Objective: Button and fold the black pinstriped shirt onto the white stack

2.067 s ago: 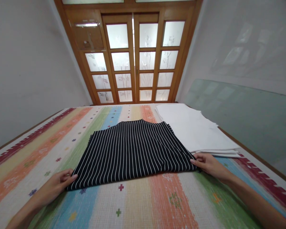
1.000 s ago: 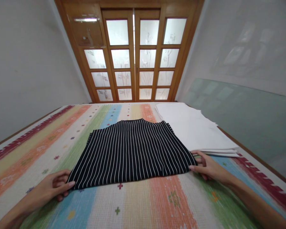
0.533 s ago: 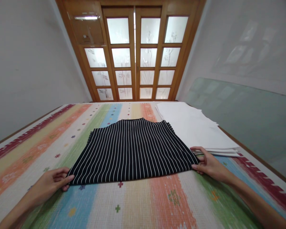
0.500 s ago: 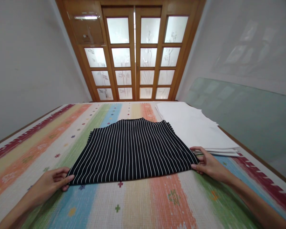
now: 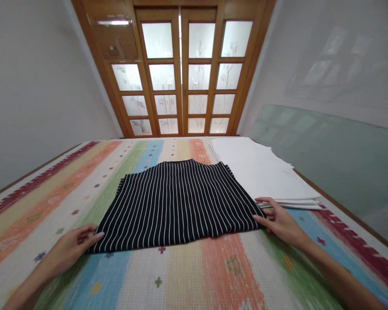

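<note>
Two hands (image 5: 73, 247) (image 5: 281, 221), striped garment (image 5: 177, 204) pinched; white cloth (image 5: 258, 168)

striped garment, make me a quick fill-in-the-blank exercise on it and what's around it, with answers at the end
The striped garment has thin white stripes on ____ fabric. The left hand and right hand touch its ____ corners, not the far ones. The white cloth lies nearer to the ____ hand.

Missing words: black; near; right.
</note>
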The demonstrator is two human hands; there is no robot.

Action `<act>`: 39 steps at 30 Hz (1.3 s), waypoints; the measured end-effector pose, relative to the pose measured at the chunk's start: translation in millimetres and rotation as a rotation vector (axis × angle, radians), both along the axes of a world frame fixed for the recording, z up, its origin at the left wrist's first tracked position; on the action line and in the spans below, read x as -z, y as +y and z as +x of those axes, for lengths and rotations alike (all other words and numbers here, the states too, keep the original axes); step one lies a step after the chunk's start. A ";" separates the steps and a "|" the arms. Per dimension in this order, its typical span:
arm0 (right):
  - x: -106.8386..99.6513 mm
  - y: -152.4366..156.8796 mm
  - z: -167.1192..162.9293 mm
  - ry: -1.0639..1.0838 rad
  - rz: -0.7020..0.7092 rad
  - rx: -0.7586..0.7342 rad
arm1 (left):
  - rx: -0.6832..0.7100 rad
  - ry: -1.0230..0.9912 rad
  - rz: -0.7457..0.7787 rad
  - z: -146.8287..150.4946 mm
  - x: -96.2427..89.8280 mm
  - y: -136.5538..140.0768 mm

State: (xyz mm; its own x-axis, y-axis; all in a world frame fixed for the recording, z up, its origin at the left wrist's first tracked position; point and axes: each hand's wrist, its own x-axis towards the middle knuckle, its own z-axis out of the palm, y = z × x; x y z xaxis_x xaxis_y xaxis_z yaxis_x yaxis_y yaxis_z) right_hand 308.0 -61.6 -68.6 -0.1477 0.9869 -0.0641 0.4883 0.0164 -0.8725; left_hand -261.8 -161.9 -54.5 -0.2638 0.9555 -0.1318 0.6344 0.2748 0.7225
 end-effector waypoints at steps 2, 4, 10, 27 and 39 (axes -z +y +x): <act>4.0 1.5 4.1 -0.030 0.029 -0.015 | 0.031 0.016 0.016 -1.3 3.7 -0.1; 6.8 2.7 7.5 -0.106 0.065 -0.039 | 0.056 0.058 0.018 -3.2 6.5 -0.5; -10.7 3.6 -0.6 -0.515 0.423 0.149 | -0.054 0.296 0.173 3.7 -11.9 8.2; -9.6 25.8 -145.5 -0.623 0.632 -0.775 | 0.792 0.589 0.447 218.6 19.5 74.5; 24.4 30.4 -87.9 -0.763 0.629 -0.556 | 0.765 0.591 0.401 168.2 30.9 61.1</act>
State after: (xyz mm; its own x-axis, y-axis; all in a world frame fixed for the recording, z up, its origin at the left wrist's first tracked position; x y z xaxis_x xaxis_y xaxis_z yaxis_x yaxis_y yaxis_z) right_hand 220.1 -31.3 -93.0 -0.7105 0.6856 0.1587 0.6771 0.7275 -0.1109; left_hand -93.6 -100.7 -85.4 0.5107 0.8396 0.1850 0.8197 -0.5405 0.1898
